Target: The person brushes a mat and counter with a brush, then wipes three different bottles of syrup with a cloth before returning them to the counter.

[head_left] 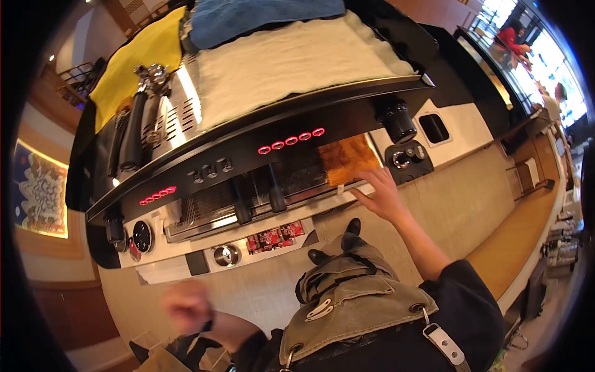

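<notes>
1. Head view, only one. Espresso machine point(248, 155) fills the centre, seen from above and in front.
2. Counts on the machine top: three cloths, one yellow point(139, 59), one blue point(260, 15), one white point(291, 62). Two portafilters point(139, 118) lie side by side on the steel strip between the yellow and white cloths, black handles toward the front.
3. Front panel: two rows of red lights, five at the centre point(291, 141), a shorter row at the left point(157, 195), count too blurred to tell.
4. Two black handles point(259, 198) hang down under the panel over the drip tray point(204, 214).
5. One orange-brown cloth point(348, 159) lies on the right end of the tray. Flat, roughly square, coarse weave, front edge at the tray lip.
6. Right hand point(381, 197): fingers spread and open, fingertips at the tray lip just below the orange-brown cloth, nothing clasped. Whether the fingers touch the cloth, cannot tell.
7. Left hand point(186, 307): low in the frame, well apart from the machine, motion-blurred. Grip state cannot be made out.
8. One black grinder point(400, 127) just right of the machine, one knob panel point(409, 158) below it.
9. Pale bench point(458, 198) runs to the right. One grey apron point(353, 304) on the person's front.
</notes>
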`<state>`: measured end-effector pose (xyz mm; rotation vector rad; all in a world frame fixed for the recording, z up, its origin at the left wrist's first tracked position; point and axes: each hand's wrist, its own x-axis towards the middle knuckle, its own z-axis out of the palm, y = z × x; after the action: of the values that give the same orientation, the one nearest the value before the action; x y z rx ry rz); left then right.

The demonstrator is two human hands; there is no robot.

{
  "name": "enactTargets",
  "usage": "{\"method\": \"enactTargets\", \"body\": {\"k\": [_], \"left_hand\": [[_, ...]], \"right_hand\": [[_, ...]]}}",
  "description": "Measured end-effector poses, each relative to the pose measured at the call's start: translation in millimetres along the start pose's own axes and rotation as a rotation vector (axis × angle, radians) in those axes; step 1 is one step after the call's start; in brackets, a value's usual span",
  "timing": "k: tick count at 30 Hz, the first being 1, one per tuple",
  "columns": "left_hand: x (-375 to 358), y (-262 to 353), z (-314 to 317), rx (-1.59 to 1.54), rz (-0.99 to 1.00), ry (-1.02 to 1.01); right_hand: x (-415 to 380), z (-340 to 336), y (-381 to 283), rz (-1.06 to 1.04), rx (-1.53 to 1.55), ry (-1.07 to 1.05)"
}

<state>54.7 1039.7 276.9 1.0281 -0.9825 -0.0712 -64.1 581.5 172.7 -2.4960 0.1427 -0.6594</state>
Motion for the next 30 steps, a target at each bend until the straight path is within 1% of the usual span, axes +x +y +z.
{"method": "enactTargets", "body": {"k": [1, 2, 3, 5, 6, 8, 11, 12, 14, 15, 16, 18, 19, 21, 22, 23, 24, 26, 29, 30], "left_hand": [[-20.3, -37.8, 16.9, -0.094, -0.113, 0.053], [-27.5, -57.2, 41.4, -0.105, -0.43, 0.138], [-25.2, -76.2, 66.0, 0.013, -0.702, 0.141], [-30.2, -121.8, 108.9, 0.177, -0.929, 0.091], [-35.3, -140.1, 122.9, 0.178, -0.969, 0.008], [-49.3, -163.6, 144.8, 0.195, -1.033, -0.147], [-42.1, -173.7, 167.2, 0.217, -1.026, -0.352], [-34.3, -175.2, 177.6, 0.327, -0.913, -0.328], [-19.0, -175.5, 199.1, 0.532, -0.678, -0.268], [-19.7, -187.3, 206.3, 0.653, -0.55, -0.187], [-12.6, -191.1, 219.3, 0.703, -0.425, -0.198], [2.5, -193.7, 252.1, 0.784, -0.174, -0.207], [17.7, -186.6, 280.2, 0.842, -0.048, -0.233], [15.1, -203.1, 316.4, 0.425, -0.69, -0.443], [11.9, -213.7, 334.1, 0.201, -1.0, -0.55], [1.9, -226.7, 357.2, 0.108, -0.812, -0.576], [4.7, -219.5, 391.5, -0.006, -0.886, -0.504], [-1.0, -244.3, 437.0, 0.046, -0.849, -0.567], [-9.1, -275.6, 523.6, -0.128, -0.793, -0.564], [-15.6, -286.1, 554.1, -0.23, -0.843, -0.545]], "right_hand": [[19.7, -5.5, -8.7, -0.127, -0.146, 0.013], [26.8, 1.6, -1.3, -0.161, -0.192, -0.053], [23.8, 11.4, 9.7, -0.194, -0.218, -0.096], [16.0, 28.1, 32.1, -0.263, -0.247, -0.159], [13.6, 31.9, 44.0, -0.301, -0.255, -0.177], [4.5, 37.2, 69.2, -0.341, -0.209, -0.144], [2.5, 30.1, 74.8, -0.366, -0.108, -0.068], [0.6, 26.2, 75.8, -0.371, -0.066, -0.036], [-8.8, -4.2, 49.7, -0.136, 0.016, -0.056], [-15.2, -21.0, 34.7, -0.021, 0.06, -0.065], [-25.7, -31.3, 26.9, -0.064, 0.141, 0.111], [-54.7, -60.3, 14.4, 0.03, 0.254, 0.158], [-70.5, -75.1, 14.0, 0.065, 0.335, 0.199], [-103.7, -105.0, 22.7, 0.135, 0.496, 0.286], [-124.2, -120.9, 33.1, 0.267, 0.47, 0.31], [-145.5, -139.8, 46.1, 0.396, 0.444, 0.34], [-165.5, -158.3, 60.2, 0.523, 0.421, 0.371], [-210.9, -190.1, 96.4, 0.597, 0.376, 0.528], [-255.4, -233.7, 133.8, 0.656, 0.392, 0.696], [-270.6, -246.0, 142.2, 0.671, 0.41, 0.746]]}}
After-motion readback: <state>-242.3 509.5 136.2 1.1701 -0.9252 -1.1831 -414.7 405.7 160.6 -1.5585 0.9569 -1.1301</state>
